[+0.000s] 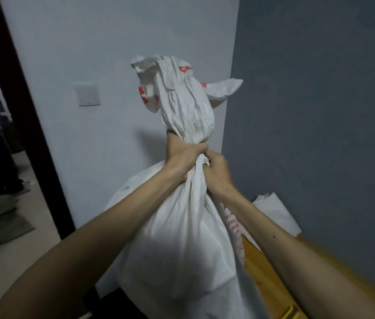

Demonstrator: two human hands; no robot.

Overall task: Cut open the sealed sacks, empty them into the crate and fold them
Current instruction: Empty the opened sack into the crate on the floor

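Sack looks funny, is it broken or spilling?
No spill or tear shows. The white sack just looks scrunched: the left hand and right hand grip its bunched neck, and its crumpled top sticks up above them.

Red characters on sack; too blurred to read

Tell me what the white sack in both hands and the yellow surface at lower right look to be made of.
The sack: a thin, matte white sheet with red print, gathered into fine sharp creases at the neck. It is probably woven plastic or light cloth, but the weave is too blurred to tell. The yellow surface: it looks like varnished wood, with faint grain-like streaks and a slight sheen, but could be laminate.
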